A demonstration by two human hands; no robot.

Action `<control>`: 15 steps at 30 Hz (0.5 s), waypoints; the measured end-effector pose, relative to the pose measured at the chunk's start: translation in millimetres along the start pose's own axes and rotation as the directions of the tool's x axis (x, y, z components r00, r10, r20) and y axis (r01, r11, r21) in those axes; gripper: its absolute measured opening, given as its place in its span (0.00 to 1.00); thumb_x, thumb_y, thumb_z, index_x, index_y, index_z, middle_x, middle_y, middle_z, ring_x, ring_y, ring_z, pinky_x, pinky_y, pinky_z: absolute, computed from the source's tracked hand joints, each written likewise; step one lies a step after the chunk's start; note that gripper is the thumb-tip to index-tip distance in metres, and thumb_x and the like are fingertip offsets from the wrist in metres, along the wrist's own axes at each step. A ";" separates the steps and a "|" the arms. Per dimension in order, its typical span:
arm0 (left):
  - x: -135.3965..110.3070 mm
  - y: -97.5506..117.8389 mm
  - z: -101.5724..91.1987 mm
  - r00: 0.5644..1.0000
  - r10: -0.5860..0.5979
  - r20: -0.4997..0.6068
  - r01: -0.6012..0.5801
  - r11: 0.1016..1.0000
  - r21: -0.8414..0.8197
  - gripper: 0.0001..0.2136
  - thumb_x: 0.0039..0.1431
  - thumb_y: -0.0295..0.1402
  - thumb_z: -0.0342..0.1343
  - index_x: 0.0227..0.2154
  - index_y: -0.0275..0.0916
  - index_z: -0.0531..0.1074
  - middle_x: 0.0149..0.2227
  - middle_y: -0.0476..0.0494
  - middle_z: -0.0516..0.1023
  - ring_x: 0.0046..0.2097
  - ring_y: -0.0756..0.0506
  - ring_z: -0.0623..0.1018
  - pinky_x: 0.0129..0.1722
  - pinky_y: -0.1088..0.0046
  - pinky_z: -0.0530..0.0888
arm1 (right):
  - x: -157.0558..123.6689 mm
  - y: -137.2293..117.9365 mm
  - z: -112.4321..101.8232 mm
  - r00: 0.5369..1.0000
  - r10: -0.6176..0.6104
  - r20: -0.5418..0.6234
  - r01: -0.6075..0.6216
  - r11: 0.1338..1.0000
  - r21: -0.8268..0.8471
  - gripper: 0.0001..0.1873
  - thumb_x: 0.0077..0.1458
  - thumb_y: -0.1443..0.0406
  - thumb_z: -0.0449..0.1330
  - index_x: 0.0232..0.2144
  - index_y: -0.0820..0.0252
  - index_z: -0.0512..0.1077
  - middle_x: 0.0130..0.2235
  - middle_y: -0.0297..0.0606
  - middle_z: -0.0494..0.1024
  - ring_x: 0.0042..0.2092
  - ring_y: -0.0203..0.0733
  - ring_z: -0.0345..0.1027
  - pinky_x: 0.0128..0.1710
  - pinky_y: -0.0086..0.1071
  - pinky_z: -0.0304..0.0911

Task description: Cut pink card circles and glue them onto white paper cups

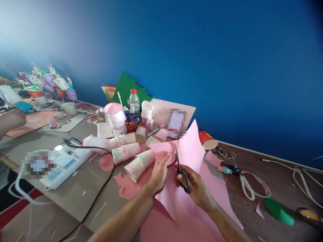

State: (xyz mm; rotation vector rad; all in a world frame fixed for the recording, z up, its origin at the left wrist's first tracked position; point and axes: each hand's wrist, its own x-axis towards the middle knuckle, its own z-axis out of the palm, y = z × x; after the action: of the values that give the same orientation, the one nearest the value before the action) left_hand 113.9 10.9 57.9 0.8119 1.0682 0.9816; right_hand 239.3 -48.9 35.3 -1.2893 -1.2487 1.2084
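My left hand [160,173] is closed on a sheet of pink paper [195,149], its thumb pressed near a rounded part at the sheet's left edge. In my right hand [193,186] is a pair of scissors [183,174] with black handles, the blades pointing up beside that rounded part. The sheet curls upward behind the scissors. Beneath both hands lies more pink paper [202,225]. Printed paper cups [132,168] lie on their sides just left of my left hand. A cut pink paper circle [106,162] rests farther left.
A power strip [68,164] and black cable [101,188] occupy the left side. Behind stand a bottle [134,102] and stacked cups [117,117]. A red cup [208,140], white cords [248,185] and a green paper cone [279,211] lie right. Another person's hand [13,121] is far left.
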 end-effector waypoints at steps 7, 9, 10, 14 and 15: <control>-2.2 -1.0 1.3 0.995 0.065 0.082 -0.056 0.993 -0.103 0.15 0.50 0.44 0.58 0.28 0.35 0.72 0.29 0.46 0.76 0.32 0.46 0.74 0.37 0.71 0.70 | 6.5 -13.2 -3.2 0.998 -0.052 0.041 0.053 0.998 -0.023 0.18 0.58 0.55 0.54 0.44 0.61 0.67 0.27 0.32 0.67 0.30 0.37 0.63 0.33 0.31 0.64; -0.5 -2.2 0.9 0.990 0.062 0.127 -0.046 0.991 -0.126 0.15 0.51 0.45 0.56 0.27 0.35 0.72 0.27 0.47 0.75 0.31 0.46 0.74 0.37 0.70 0.70 | 9.2 -14.4 -2.4 0.998 -0.056 0.033 0.057 0.997 -0.045 0.18 0.58 0.55 0.54 0.45 0.61 0.67 0.27 0.33 0.68 0.30 0.37 0.63 0.32 0.31 0.64; 0.9 -2.8 0.4 0.989 0.058 0.133 -0.039 0.989 -0.142 0.16 0.51 0.45 0.56 0.27 0.35 0.72 0.27 0.46 0.75 0.32 0.45 0.74 0.37 0.69 0.70 | 10.5 -14.4 -2.0 0.998 -0.057 0.027 0.059 0.996 -0.061 0.18 0.57 0.55 0.55 0.45 0.61 0.67 0.27 0.33 0.68 0.30 0.37 0.64 0.32 0.31 0.64; 5.8 -2.6 -2.9 0.999 0.053 0.002 -0.052 0.986 -0.158 0.15 0.48 0.45 0.59 0.29 0.36 0.73 0.34 0.42 0.77 0.44 0.42 0.74 0.45 0.69 0.68 | 14.0 -10.5 -2.2 0.998 -0.061 0.011 0.062 0.990 -0.125 0.18 0.57 0.57 0.55 0.46 0.61 0.67 0.26 0.33 0.70 0.29 0.38 0.65 0.32 0.32 0.66; 5.8 -1.0 -3.3 0.998 0.046 -0.037 -0.051 0.989 -0.141 0.14 0.48 0.44 0.59 0.29 0.37 0.74 0.35 0.42 0.78 0.46 0.41 0.73 0.47 0.69 0.67 | 14.8 -8.7 -2.6 0.998 -0.059 0.010 0.060 0.989 -0.134 0.18 0.57 0.57 0.55 0.46 0.61 0.67 0.26 0.33 0.70 0.29 0.38 0.65 0.31 0.32 0.66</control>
State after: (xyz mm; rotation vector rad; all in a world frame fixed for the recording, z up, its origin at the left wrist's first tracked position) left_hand 112.0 16.2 54.2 0.7103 0.9986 1.1028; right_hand 241.2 -33.8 43.5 -1.3360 -1.3831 1.1023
